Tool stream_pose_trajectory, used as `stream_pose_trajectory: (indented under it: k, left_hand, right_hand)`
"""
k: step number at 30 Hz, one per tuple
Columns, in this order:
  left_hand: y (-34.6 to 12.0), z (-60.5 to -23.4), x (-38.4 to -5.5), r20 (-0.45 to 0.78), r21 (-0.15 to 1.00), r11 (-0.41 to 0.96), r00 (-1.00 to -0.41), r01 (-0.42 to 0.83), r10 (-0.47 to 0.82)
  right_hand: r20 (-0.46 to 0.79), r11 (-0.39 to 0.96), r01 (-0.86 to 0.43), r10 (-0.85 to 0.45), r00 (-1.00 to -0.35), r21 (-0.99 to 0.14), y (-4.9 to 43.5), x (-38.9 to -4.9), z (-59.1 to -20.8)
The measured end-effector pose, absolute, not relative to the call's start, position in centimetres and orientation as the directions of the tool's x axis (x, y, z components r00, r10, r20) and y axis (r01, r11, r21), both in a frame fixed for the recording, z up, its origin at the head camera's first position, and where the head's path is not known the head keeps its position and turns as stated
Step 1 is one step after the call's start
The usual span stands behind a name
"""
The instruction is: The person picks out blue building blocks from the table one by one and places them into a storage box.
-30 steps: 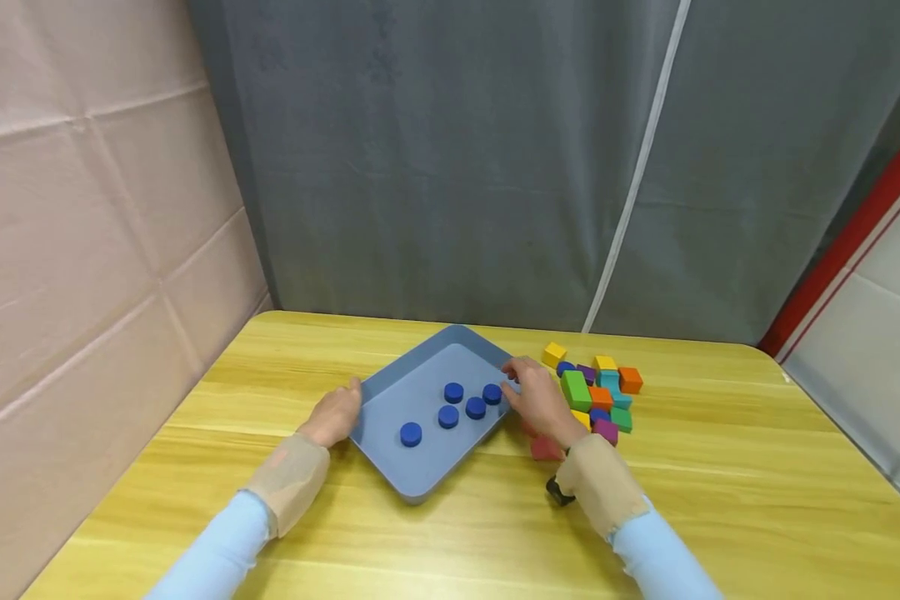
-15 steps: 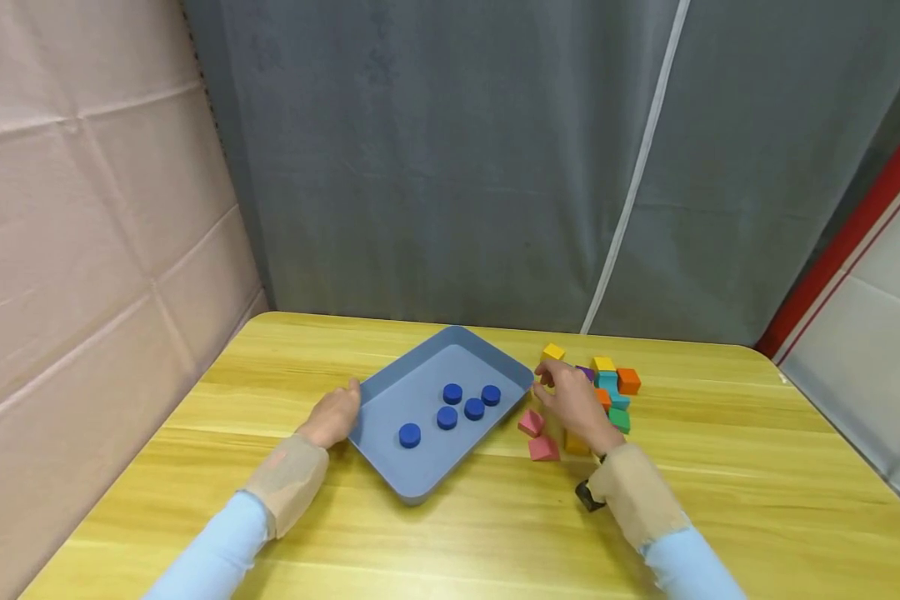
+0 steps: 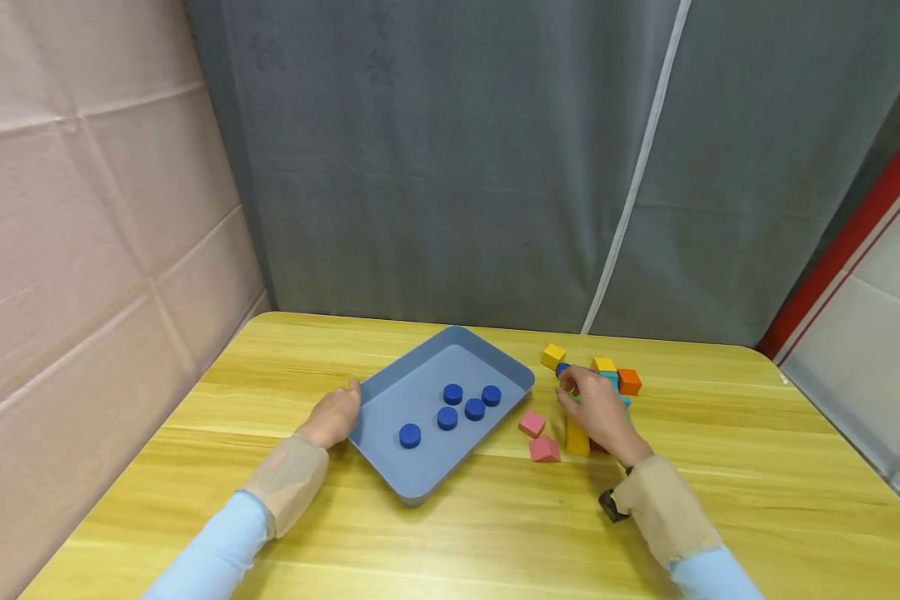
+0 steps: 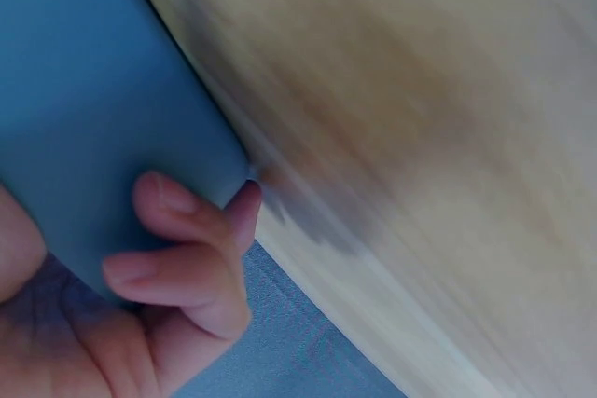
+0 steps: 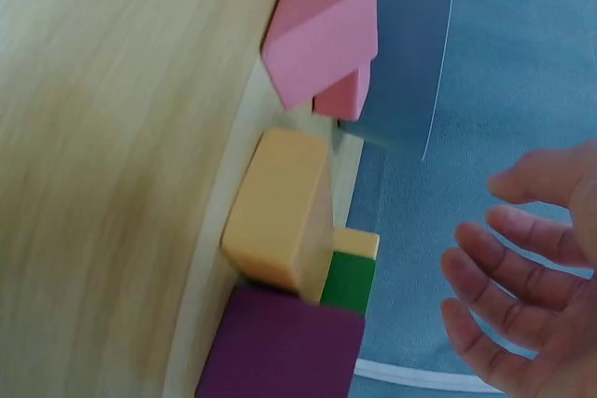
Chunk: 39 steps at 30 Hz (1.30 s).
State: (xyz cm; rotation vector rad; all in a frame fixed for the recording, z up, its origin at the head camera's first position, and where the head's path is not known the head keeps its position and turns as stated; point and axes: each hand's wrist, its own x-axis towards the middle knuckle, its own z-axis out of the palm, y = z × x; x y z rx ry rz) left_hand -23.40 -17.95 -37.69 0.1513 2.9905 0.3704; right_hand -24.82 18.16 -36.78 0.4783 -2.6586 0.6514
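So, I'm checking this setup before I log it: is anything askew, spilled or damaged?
The tray looks askew, turned diagonally to the far edge of the table. Coloured blocks lie jumbled beside it; no damage shows.

The head view looks forward and down, wrist views face nearby fingers (image 4: 191, 277), all sharing the tray (image 3: 416, 383).

A grey curtain (image 3: 450, 167) hangs behind the wood-grain table (image 3: 757, 450); the creased pinkish left wall (image 3: 105, 217) is perhaps fabric.
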Motion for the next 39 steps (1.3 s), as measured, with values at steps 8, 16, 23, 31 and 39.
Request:
stream_pose_trajectory:
  k: [8,16,23,31,39]
  left_hand:
    - [-17.9,-37.7,-23.5,-0.105,0.247,0.965,-0.988,0.088,0.117]
    - [-18.0,-37.7,-23.6,-0.084,0.251,0.963,-0.988,0.102,0.127]
    - [-18.0,-37.7,-23.6,-0.07,0.247,0.963,-0.989,0.106,0.127]
    - [-18.0,-37.6,-23.6,-0.086,0.24,0.965,-0.988,0.104,0.127]
    - [-18.1,-37.8,-23.6,-0.065,0.243,0.963,-0.989,0.116,0.136]
  right_hand:
    - [0.346,0.872,-0.327,-0.198,-0.917,-0.365,19.8,-24.5,-36.8]
    - [0.317,0.887,-0.302,-0.192,-0.929,-0.349,20.5,-24.1,-36.7]
    - [0.3,0.904,-0.286,-0.191,-0.935,-0.317,20.9,-23.8,-36.8]
    - [0.265,0.92,-0.287,-0.216,-0.94,-0.268,21.6,-23.6,-37.3]
    - [0.217,0.93,-0.262,-0.209,-0.954,-0.258,21.7,-23.4,-37.5]
